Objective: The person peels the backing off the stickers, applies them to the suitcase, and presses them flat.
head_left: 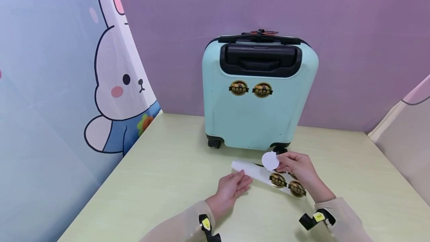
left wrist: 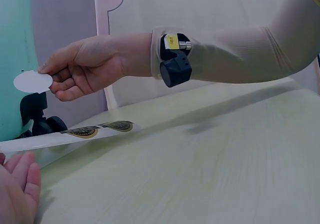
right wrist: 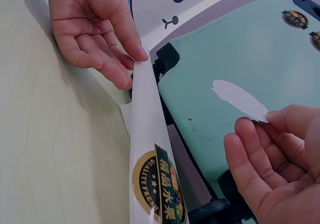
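My left hand [head_left: 231, 190] pinches one end of a white sticker sheet [head_left: 252, 171] between thumb and fingers, holding it above the table. Several black-and-gold stickers [head_left: 278, 180] remain on the sheet's right part. Between the thumb and index finger of my right hand [head_left: 299, 169] is a loose round sticker [head_left: 270, 161], its plain white back toward the head view. A mint-green suitcase [head_left: 248, 118] stands upright just beyond both hands. On its upper front, two matching stickers [head_left: 239, 88] sit side by side below the black handle recess [head_left: 262, 59].
The pale wooden table [head_left: 154, 182] carries the suitcase on its black wheels [head_left: 214, 143]. Behind it rises a purple backdrop [head_left: 356, 47]. A blue panel with a cartoon rabbit [head_left: 117, 70] borders the left side, and a pale panel [head_left: 406, 141] the right.
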{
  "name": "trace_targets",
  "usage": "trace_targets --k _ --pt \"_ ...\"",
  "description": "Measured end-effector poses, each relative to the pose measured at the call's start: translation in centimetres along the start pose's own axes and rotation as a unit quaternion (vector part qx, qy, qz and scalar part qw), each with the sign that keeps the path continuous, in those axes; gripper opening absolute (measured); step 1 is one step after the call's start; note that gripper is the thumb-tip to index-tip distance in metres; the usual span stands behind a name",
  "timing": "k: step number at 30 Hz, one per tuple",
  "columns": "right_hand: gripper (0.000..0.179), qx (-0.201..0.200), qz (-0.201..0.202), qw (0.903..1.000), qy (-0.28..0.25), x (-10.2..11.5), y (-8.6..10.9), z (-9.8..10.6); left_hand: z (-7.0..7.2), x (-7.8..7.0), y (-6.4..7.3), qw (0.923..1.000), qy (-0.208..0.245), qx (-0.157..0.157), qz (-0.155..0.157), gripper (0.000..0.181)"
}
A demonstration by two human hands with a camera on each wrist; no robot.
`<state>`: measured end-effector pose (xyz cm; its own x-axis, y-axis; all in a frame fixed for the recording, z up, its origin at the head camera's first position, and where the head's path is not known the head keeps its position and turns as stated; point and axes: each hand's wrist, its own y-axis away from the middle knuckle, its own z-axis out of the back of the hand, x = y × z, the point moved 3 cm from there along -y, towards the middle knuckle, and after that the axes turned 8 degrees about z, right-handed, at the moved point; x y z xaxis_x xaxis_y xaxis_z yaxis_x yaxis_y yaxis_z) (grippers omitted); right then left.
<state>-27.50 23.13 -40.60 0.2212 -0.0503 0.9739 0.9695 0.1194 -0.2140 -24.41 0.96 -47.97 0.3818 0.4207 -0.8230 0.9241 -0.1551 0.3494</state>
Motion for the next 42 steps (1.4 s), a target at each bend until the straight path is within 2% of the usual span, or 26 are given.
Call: trace_targets --k 7,10,15,19,24,29,35,42 --pt "0.018 -0.003 0.013 0.9998 0.017 0.0 0.0 -0.1 -0.1 0.5 0.4 0.9984 0.014 0.032 0.044 0.031" --pt "0.017 -0.008 0.012 0.9997 0.019 -0.2 0.0 -0.1 -0.2 0.6 0.5 0.9964 0.028 0.05 0.063 0.041" --pt "0.02 -0.01 0.014 0.9995 0.027 -0.2 0.0 -0.1 -0.4 0.9 0.8 0.9882 0.051 0.09 0.113 0.06" --pt "0.024 -0.01 0.016 0.9991 0.038 -0.1 0.0 0.0 -0.7 0.9 1.1 0.9813 0.058 0.119 0.139 0.065" --pt "0.027 -0.008 0.021 0.9989 0.042 0.3 0.0 0.1 -0.7 0.5 1.3 0.9822 0.05 0.126 0.129 0.061" --pt "0.026 -0.005 0.037 0.9977 0.058 1.1 0.1 0.1 -0.8 -0.7 1.2 0.985 0.044 0.124 0.111 0.054" --pt "0.025 -0.011 0.07 0.9929 0.095 2.4 0.2 0.1 -1.1 -2.9 0.9 0.9869 0.037 0.131 0.086 0.05" --pt "0.024 -0.042 0.097 0.9826 0.153 4.0 0.5 -0.1 -1.5 -5.5 1.0 0.9877 0.029 0.143 0.055 0.044"
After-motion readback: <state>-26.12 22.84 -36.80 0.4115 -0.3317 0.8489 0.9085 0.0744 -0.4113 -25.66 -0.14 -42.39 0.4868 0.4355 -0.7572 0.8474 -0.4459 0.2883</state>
